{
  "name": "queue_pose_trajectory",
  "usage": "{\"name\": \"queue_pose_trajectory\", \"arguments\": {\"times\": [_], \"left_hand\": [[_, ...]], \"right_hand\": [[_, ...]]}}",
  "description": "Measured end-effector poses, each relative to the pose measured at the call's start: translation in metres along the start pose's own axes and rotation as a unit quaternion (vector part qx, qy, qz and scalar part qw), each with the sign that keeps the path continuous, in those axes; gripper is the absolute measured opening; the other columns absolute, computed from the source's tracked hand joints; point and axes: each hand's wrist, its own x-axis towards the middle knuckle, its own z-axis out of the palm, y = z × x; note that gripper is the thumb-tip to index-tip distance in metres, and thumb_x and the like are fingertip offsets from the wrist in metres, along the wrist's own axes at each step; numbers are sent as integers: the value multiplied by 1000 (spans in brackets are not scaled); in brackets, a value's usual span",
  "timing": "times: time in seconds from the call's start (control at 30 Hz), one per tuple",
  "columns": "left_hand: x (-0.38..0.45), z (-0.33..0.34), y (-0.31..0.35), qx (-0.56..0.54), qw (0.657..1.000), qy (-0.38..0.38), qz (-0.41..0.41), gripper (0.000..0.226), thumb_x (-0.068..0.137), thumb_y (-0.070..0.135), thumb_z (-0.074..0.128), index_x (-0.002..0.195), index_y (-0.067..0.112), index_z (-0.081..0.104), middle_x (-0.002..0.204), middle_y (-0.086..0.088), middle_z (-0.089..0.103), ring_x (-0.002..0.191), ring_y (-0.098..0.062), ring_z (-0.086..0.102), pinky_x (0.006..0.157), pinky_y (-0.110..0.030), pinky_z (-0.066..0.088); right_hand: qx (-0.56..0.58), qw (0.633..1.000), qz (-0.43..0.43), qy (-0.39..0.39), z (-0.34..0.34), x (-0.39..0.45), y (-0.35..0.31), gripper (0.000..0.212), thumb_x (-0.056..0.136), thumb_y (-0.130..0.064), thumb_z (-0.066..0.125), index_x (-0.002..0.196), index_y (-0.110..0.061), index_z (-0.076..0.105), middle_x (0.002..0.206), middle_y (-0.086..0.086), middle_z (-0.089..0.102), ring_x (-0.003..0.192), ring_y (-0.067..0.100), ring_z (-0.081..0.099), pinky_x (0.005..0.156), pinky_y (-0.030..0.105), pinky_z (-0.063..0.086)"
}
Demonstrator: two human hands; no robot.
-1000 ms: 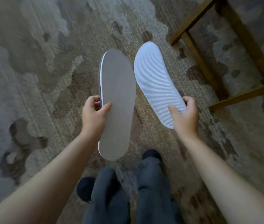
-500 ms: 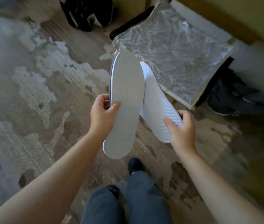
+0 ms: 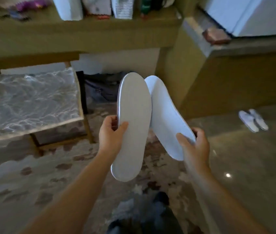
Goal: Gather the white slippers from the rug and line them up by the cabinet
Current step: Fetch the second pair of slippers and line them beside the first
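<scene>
Turning up from the rug, the view now takes in furniture that was out of sight a second ago, when only patterned carpet and a wooden frame lay under the hands. At the left stands a stool (image 3: 32, 105) with a crinkled silvery seat, on the patterned rug (image 3: 37, 179); behind it runs a shelf unit whose contents are too blurred to name. Next comes the left hand (image 3: 111, 134), closed on the edge of one slipper (image 3: 132, 125) held upright, sole toward the camera. Its toe overlaps the second slipper (image 3: 166, 115), which the right hand (image 3: 195, 146) grips at the heel. Both are clear of the rug, as before. Behind them is the olive cabinet (image 3: 235, 81), and near its base at the far right another white pair (image 3: 253, 120) lies side by side on the shiny floor. I judge gathering done for these two; lining them up beside that pair remains
</scene>
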Motion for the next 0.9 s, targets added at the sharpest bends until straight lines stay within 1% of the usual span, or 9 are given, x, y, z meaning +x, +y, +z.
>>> {"name": "queue_pose_trajectory", "arguments": {"times": [0.07,0.2,0.3,0.4,0.47,0.53,0.63,0.83,0.9], "left_hand": [[-10,55,22,16,997,-62,31,15,80,19,59,92,22,50,80,14,55,73,-5,54,57,-18,42],[-47,181,63,42,979,-180,89,12,82,21,56,90,21,48,76,16,51,69,-1,50,51,-14,38],[-82,275,85,42,962,-244,118,13,82,20,57,90,17,48,75,14,48,68,-2,47,51,-11,38],[-132,372,104,24,943,-301,137,11,81,14,58,87,12,48,72,11,48,64,-3,46,47,-1,37],[-161,429,117,17,929,-344,135,11,82,13,57,87,13,48,73,10,49,65,-3,46,48,-4,39],[-183,480,130,25,914,-381,135,11,82,15,57,89,15,48,75,11,49,67,-3,47,50,-11,40],[-199,555,150,32,898,-416,142,12,82,16,57,91,16,49,77,12,50,69,-1,48,54,-15,36],[-203,722,177,30,873,-471,124,10,81,12,56,88,14,49,76,11,50,68,-2,48,55,-15,38],[-200,786,192,34,863,-489,121,10,82,12,56,89,12,49,75,8,50,67,-4,48,54,-14,39]], "right_hand": [[14,997,22,68,-56,8,9,22,77,-13,62,92,-19,46,81,-11,50,76,9,49,62,25,42],[45,978,42,202,-172,24,36,21,76,-12,61,81,-26,47,79,-12,51,72,5,51,52,17,40],[58,961,45,267,-250,42,61,26,75,-10,61,74,-30,44,78,-11,51,71,3,51,44,4,39],[42,941,56,331,-338,61,91,20,75,-11,61,83,-21,46,76,-13,50,70,4,50,50,12,41],[41,924,65,375,-391,72,110,20,75,-10,62,85,-19,47,76,-13,51,69,5,52,56,19,43],[41,905,70,417,-437,83,128,21,74,-7,62,85,-18,47,77,-13,51,69,4,51,58,14,44],[26,884,77,460,-493,110,155,21,75,-5,62,84,-14,46,74,-12,48,68,1,47,48,0,36],[21,858,104,503,-590,203,203,21,77,-7,62,85,-15,45,76,-15,48,69,2,49,59,15,40],[17,847,105,521,-626,243,213,21,77,-6,62,86,-15,45,76,-16,47,69,1,48,59,15,39]]}}
